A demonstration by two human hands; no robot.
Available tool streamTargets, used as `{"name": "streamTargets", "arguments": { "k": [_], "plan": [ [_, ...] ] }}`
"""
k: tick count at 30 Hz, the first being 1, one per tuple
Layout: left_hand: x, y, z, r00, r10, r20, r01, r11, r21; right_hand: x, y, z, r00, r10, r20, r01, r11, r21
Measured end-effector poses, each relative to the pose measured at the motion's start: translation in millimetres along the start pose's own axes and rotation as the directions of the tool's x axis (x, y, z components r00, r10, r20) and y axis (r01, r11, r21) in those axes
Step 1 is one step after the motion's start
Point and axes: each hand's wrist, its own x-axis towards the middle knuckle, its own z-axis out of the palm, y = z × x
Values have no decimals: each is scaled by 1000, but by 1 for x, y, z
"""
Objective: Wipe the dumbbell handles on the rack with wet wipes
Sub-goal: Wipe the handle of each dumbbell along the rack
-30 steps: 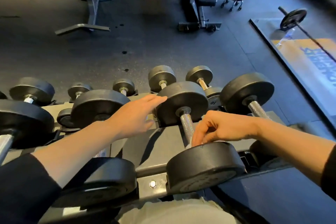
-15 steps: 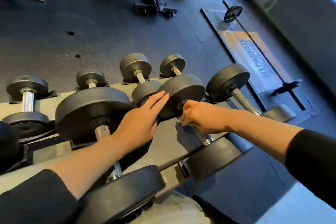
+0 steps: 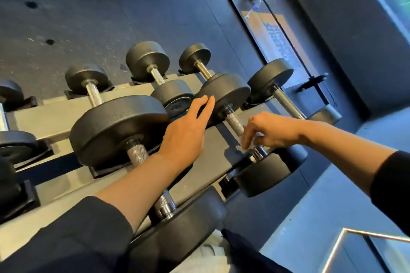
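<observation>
Dark rubber gym floor point(image 3: 93, 13) is stretching out behind the rack point(image 3: 66, 115), and I'm working the handle point(image 3: 234, 123) of the second dumbbell from the right end. My right hand point(image 3: 268, 132) is pinching a wet wipe point(image 3: 244, 148) around the bar near its lower end, fingers curled over it, while my left hand point(image 3: 186, 131) is resting flat, fingers straight and holding nothing, against that dumbbell's upper head point(image 3: 228, 93). Best bet, I reckon, is twisting the wipe around the knurling while sliding along, bracing so nothing's rolling.

Right hand point(image 3: 271, 132) pinches a wipe point(image 3: 248, 146) around a dumbbell handle point(image 3: 235, 123); flat left hand point(image 3: 185, 133) rests over the rack point(image 3: 55, 117).
</observation>
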Motion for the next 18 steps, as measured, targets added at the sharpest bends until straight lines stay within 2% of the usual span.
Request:
{"name": "streamTargets", "arguments": {
  "k": [2, 3, 4, 7, 11, 13, 15, 18],
  "plan": [
    [0, 0, -1, 1000, 4, 6, -3, 1000, -29, 7, -1, 0, 942, -22, -335, 31, 999, 20],
    [0, 0, -1, 1000, 1, 6, -1, 999, -44, 13, -1, 1, 896, -51, -441, 43, 999, -27],
    [0, 0, -1, 1000, -3, 9, 4, 998, -55, 18, -1, 2, 878, -80, -472, 39, 995, -95],
    [0, 0, -2, 1000, -8, 21, 9, 998, -63, 23, 0, 8, 943, -51, -330, -22, 977, -213],
    [-1, -2, -2, 1000, 0, 25, 2, 999, -51, 12, -8, 9, 992, 77, -96, -89, 987, -133],
    [0, -2, -4, 1000, 13, 19, -12, 998, -60, 6, -15, 10, 993, 112, -43, -114, 991, -63],
    [1, -2, -10, 1000, 23, 18, -22, 998, -61, 2, -24, 9, 989, 105, -109, -102, 994, 36],
    [4, -5, -27, 999, 28, 31, -26, 996, -81, 4, -54, 8, 947, 42, -318, 69, 941, 332]
  ]
}}
